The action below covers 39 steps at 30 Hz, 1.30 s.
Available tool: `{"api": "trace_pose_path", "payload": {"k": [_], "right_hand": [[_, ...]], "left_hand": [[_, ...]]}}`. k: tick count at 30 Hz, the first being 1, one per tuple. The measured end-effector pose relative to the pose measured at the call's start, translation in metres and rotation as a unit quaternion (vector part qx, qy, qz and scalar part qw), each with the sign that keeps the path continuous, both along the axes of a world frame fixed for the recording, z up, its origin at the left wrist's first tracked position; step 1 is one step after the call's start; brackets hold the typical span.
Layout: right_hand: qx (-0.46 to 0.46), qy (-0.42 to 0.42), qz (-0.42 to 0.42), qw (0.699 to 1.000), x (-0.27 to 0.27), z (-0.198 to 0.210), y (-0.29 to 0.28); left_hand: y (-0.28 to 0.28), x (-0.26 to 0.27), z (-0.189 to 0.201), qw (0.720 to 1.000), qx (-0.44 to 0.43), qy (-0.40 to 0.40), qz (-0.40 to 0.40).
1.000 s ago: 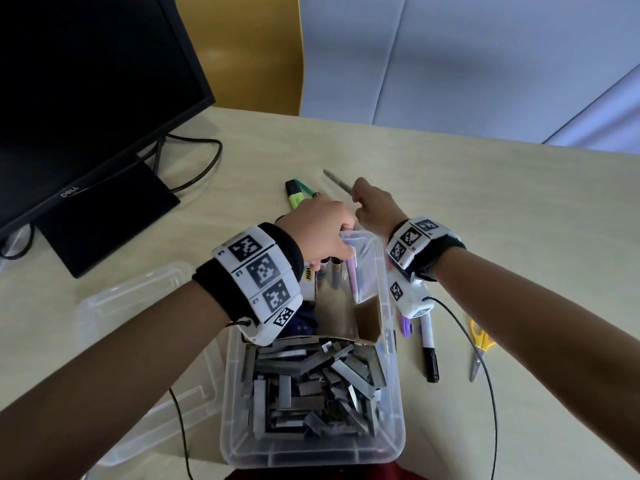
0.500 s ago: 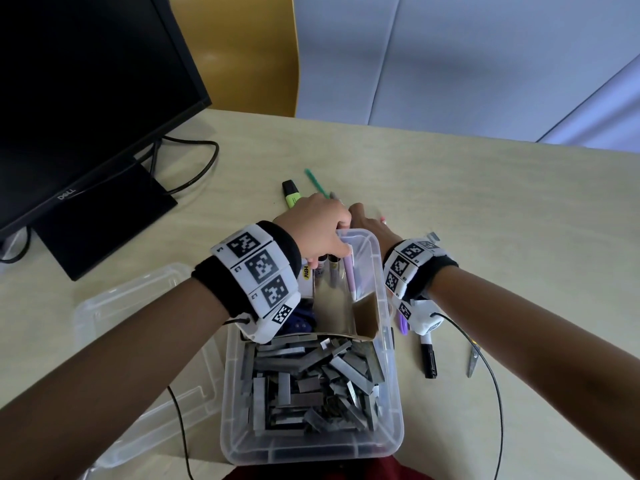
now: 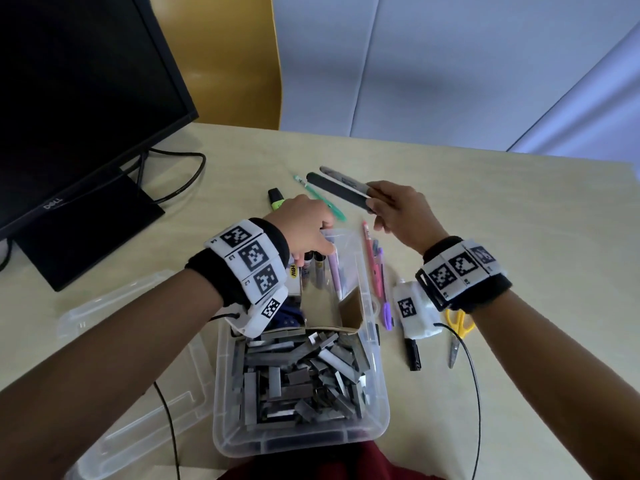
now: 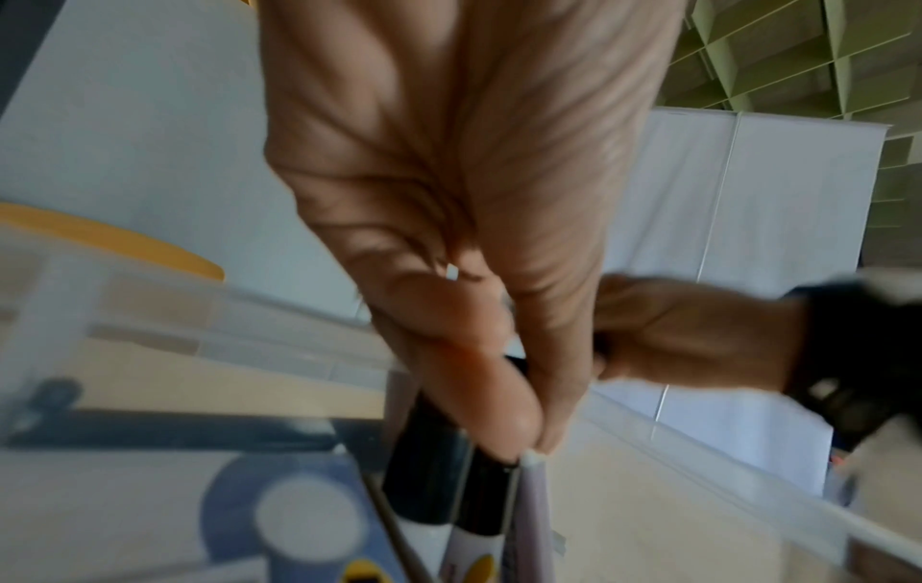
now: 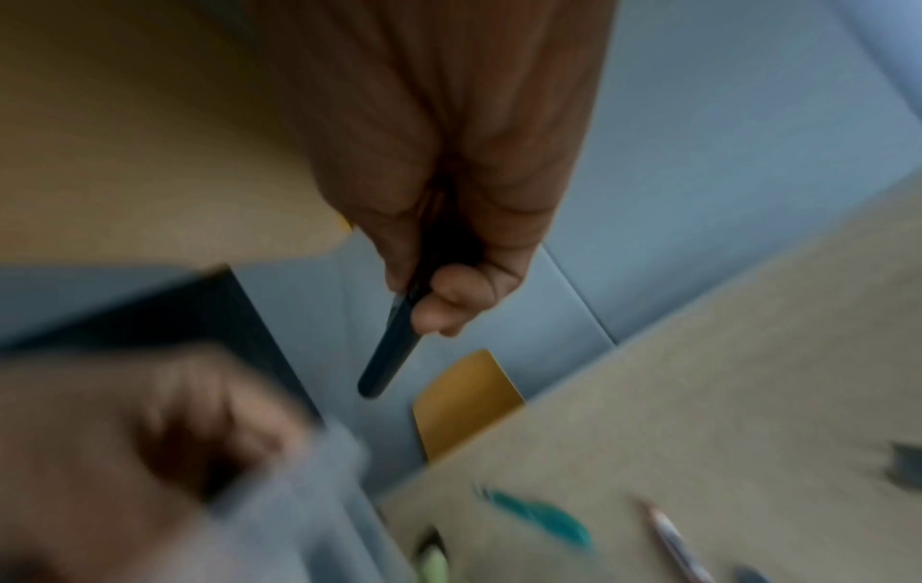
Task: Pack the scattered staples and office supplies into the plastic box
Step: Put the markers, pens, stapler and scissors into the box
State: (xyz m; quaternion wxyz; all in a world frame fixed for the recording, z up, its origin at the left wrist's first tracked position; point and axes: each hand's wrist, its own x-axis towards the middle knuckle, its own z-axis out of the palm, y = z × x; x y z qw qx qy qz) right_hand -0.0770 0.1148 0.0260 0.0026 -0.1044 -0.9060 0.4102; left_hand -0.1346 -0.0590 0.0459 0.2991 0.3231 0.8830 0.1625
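Head view: right hand [image 3: 398,211] grips 2 markers [image 3: 341,190]; left hand [image 3: 306,226] pinches pens [image 3: 320,268] in plastic box [image 3: 375,344].

Clear glossy plastic box [image 3: 375,420]; dull grey metal staples [image 3: 301,379]; matt pale wood-look table [image 3: 519,237]; brown cardboard divider [image 3: 351,311].

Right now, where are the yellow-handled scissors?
In the head view the yellow-handled scissors lie on the table right of the plastic box, partly hidden under the right wrist, just right of the black marker.
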Motion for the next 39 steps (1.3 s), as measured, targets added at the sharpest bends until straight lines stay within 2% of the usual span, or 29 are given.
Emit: {"api": "trace_pose_path", "payload": {"k": [4,8,14,17,20,24,30,35,39], "right_hand": [[-0.13,0.064,-0.01,0.989,0.034,0.052,0.009],[-0.166,0.054,0.029,0.984,0.076,0.08,0.006],[-0.053,-0.047,0.08,0.994,0.103,0.077,0.0],[0.053,-0.049,0.128,0.989,0.099,0.071,-0.016],[0.136,-0.041,0.196,0.97,0.091,0.063,-0.033],[0.159,-0.056,0.225,0.96,0.071,0.056,-0.054],[0.212,-0.118,0.292,0.925,0.043,0.04,-0.087],[0.219,-0.129,0.256,0.933,0.034,0.036,-0.092],[0.192,-0.122,0.205,0.952,0.03,0.029,-0.085]], "left_hand": [[0.0,-0.002,0.002,1.0,-0.006,-0.02,-0.002],[0.0,-0.002,0.006,1.0,-0.008,-0.019,0.002],[0.002,0.0,0.01,0.999,-0.02,-0.028,0.017],[0.003,0.002,0.011,0.999,-0.025,-0.022,0.022],[0.003,0.002,0.01,1.0,-0.023,-0.009,0.012],[0.003,0.004,0.009,1.0,-0.025,0.0,0.017],[0.0,0.004,0.012,0.999,-0.01,-0.006,0.03],[-0.012,-0.005,0.014,0.992,0.024,-0.089,0.083],[-0.026,-0.011,0.018,0.995,0.005,-0.05,0.089]]}}
